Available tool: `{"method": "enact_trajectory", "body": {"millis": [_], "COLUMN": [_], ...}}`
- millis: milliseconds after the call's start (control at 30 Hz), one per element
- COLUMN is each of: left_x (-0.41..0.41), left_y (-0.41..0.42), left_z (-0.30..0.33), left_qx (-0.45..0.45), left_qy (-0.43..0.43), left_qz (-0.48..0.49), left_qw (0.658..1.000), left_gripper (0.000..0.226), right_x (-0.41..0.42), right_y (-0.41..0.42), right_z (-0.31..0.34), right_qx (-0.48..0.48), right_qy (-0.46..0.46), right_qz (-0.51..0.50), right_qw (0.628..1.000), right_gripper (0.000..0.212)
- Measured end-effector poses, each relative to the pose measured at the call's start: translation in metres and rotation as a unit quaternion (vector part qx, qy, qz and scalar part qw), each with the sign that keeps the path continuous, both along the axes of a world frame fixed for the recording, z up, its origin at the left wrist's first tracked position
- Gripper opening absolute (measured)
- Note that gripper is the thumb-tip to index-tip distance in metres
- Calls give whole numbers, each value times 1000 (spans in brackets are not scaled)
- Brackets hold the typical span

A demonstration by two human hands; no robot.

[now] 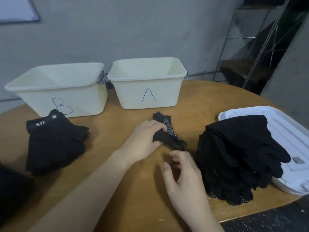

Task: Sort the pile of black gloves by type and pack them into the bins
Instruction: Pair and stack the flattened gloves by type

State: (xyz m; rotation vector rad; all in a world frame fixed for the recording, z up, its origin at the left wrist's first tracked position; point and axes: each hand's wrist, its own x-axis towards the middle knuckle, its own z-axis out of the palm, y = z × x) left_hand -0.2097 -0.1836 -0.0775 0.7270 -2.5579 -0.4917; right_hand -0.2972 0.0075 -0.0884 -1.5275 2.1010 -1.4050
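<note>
Two cream bins stand at the back of the wooden table: bin B (80, 101) on the left, bin A (167, 96) on the right. Both look empty. My left hand (143, 139) grips a black dotted glove (170, 129) lying in front of bin A. My right hand (184, 174) hovers just below that glove with fingers loosely curled, holding nothing. A pile of black dotted gloves (237, 156) sits on the right. A stack of black gloves marked 5.11 (53, 144) lies on the left, in front of bin B.
A white plastic lid (287, 131) lies under the right pile at the table's right edge. The round table (117, 173) curves away at front right. A metal rack (250, 47) stands behind on the right. Dark cloth (11, 190) shows at the left edge.
</note>
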Motion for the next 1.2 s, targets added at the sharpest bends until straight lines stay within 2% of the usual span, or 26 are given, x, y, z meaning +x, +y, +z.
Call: {"method": "enact_trajectory", "body": {"millis": [233,367,433,533,633,733,800,900,967,1067,1200], "left_x": [109,157,176,200,213,215,208,196,189,180,169], "left_y": [83,122,133,142,141,130,124,117,113,110,110], "left_z": [3,1,-4,-9,-9,-5,0,7,7,6,9], "left_qx": [-15,-21,-8,34,55,43,38,49,43,31,36], "left_qy": [-16,-12,-15,-6,28,39,46,61,29,9,41], "left_qz": [125,179,186,182,206,254,275,293,289,287,271], "left_qw": [992,983,982,983,977,965,960,953,956,957,961], "left_gripper": [42,44,50,57,54,37,30,37,41,40,39], "right_x": [16,46,61,76,78,74,72,70,68,61,57], "right_y": [-1,-14,-24,-32,-36,-42,-45,-49,-51,-54,-56], "right_z": [15,26,27,22,21,25,33,41,44,48,51], "right_qx": [26,80,123,123,105,82,86,66,53,49,67], "right_qy": [13,17,60,132,137,52,-23,-116,-166,-198,-225], "right_qz": [20,143,208,230,223,212,208,208,202,184,177], "right_qw": [999,986,968,956,959,972,974,969,964,962,956], "right_gripper": [30,47,56,51,45,15,24,32,37,35,34]}}
